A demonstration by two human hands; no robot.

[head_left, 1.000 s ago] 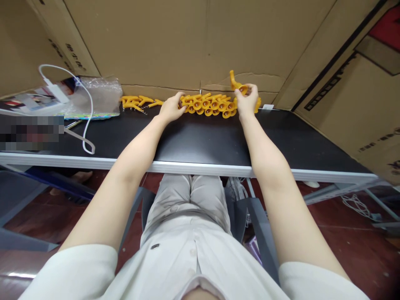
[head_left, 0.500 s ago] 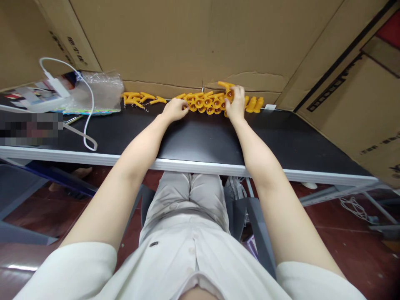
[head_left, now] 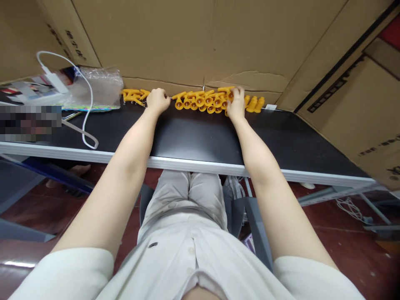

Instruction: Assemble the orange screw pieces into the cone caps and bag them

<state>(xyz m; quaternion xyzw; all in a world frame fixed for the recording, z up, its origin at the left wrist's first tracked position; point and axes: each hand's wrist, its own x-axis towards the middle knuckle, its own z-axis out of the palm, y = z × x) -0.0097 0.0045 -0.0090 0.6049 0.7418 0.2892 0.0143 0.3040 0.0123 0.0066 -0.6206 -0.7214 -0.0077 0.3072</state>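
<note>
My left hand (head_left: 158, 101) is at the right end of a loose pile of yellow T-shaped handles (head_left: 133, 96) with metal spirals, which look like corkscrews. Its fingers are curled, and what they may hold is hidden. My right hand (head_left: 236, 104) is closed on a yellow T-handled corkscrew piece (head_left: 225, 90) at the right end of a stack. That stack of yellow corkscrew pieces (head_left: 200, 101) lies along the cardboard, round hollow ends towards me. Just right of my right hand stand several yellow sleeves (head_left: 258, 105).
Bubble wrap (head_left: 100, 89), a white plug with a cable (head_left: 90, 106) and flat packets lie on the left of the black table (head_left: 200, 139). Cardboard (head_left: 206, 41) walls the back and right side. A white tag (head_left: 270, 107) lies beyond the sleeves.
My left hand has moved left, away from the stack to the loose handles. My right hand has lowered its piece slightly onto the stack.
</note>
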